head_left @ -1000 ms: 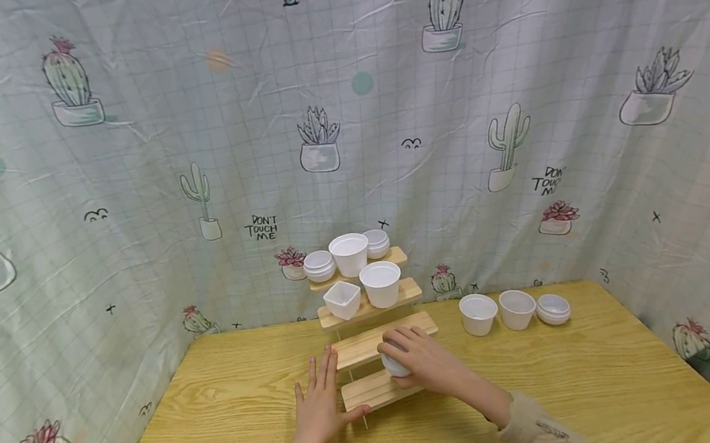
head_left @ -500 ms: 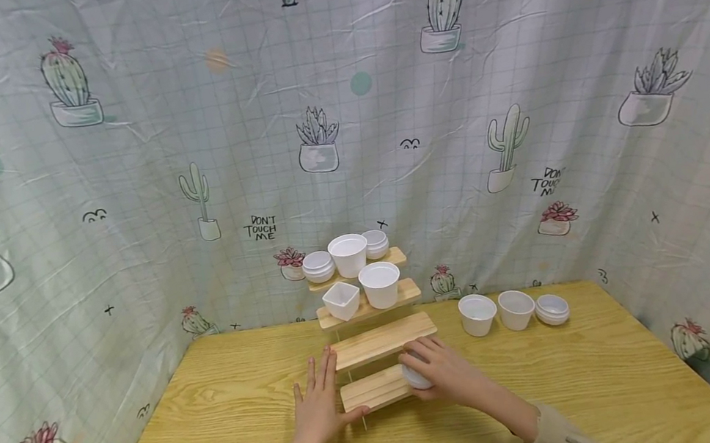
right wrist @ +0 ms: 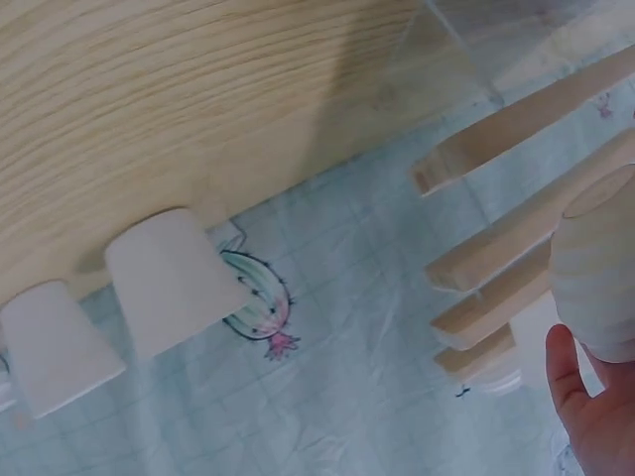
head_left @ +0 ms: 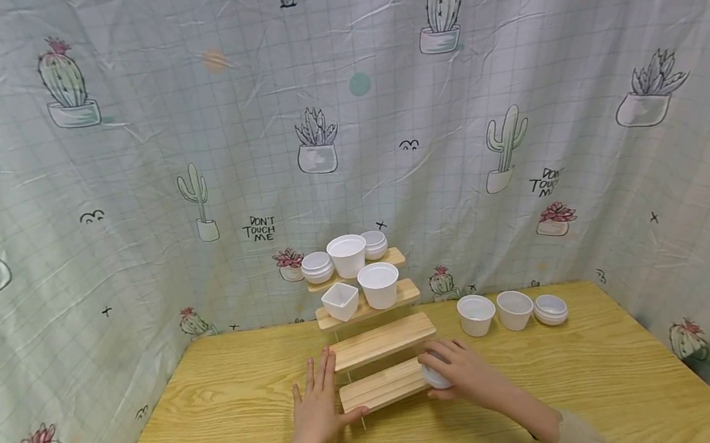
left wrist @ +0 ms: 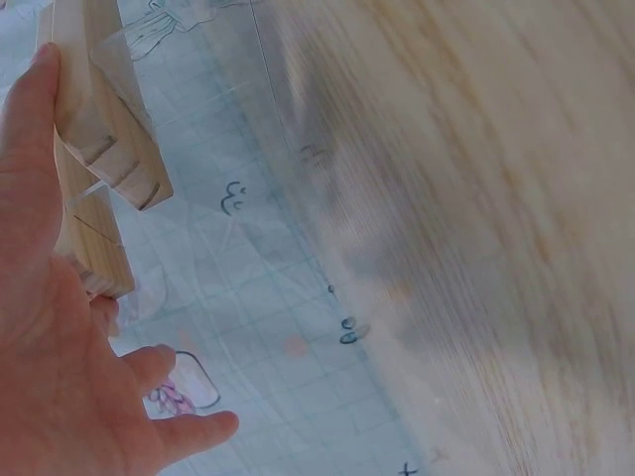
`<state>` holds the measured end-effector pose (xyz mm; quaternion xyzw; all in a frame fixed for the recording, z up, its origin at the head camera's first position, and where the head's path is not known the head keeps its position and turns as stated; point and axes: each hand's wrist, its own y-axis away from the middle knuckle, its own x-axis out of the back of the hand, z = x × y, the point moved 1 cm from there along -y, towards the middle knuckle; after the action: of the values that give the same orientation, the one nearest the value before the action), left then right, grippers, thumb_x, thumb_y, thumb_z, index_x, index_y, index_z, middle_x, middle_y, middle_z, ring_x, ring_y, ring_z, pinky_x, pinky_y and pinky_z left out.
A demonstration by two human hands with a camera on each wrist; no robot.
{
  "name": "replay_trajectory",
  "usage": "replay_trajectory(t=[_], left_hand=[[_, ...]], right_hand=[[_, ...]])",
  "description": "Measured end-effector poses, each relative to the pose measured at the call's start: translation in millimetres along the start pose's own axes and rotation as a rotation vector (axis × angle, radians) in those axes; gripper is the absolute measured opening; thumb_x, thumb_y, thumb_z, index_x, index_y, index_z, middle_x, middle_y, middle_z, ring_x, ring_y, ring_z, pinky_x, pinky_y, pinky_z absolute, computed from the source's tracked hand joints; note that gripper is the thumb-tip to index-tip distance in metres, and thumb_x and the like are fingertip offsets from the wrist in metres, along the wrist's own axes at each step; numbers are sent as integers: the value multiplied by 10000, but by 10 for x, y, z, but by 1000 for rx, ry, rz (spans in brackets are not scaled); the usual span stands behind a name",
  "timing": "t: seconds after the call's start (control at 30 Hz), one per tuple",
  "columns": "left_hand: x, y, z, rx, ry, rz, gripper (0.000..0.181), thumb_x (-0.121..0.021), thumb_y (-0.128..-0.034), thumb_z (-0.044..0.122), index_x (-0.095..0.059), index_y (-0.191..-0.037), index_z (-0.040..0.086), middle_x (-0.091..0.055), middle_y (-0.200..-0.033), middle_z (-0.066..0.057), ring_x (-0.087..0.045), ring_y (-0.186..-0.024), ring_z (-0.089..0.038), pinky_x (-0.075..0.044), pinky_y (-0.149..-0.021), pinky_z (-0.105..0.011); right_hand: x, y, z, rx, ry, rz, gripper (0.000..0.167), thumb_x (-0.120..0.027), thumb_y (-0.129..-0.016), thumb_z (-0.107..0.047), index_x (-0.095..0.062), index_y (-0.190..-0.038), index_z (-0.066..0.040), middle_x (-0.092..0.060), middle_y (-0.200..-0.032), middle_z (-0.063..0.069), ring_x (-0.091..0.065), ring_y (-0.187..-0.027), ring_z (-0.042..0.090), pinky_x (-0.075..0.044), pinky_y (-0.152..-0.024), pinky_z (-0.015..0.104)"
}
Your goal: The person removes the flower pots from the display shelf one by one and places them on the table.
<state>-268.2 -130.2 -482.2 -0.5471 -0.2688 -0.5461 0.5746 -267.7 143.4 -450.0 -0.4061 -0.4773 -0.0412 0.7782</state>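
The right hand [head_left: 470,376] curls its fingers and thumb around a white pot [head_left: 436,374], which sits at the hand's left side, by the right end of the stand's lowest shelf [head_left: 382,388]; whether it touches the shelf is unclear. The left hand [head_left: 316,405], fingers straight and spread, touches the left ends of the two lower shelves.

Diffuse light puts pale sheen on the curtain [head_left: 180,95]; both wrist views look soft and hazy.
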Motion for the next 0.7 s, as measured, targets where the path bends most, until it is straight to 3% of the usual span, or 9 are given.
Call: replay_trajectory(t=[0.7], left_hand=[[11,5,10,8,15,-4,1103,-639,-594,666,-172,-1432,122,-139,-1508,-49,-160,-1354,-382,-227,-956,-699]], right_hand=[[3,269,291,-8,32,86,547,-745,-614,-440,-593,-1042,-134,-576,-1025,50,-551,-924,197,-478,-703,358]])
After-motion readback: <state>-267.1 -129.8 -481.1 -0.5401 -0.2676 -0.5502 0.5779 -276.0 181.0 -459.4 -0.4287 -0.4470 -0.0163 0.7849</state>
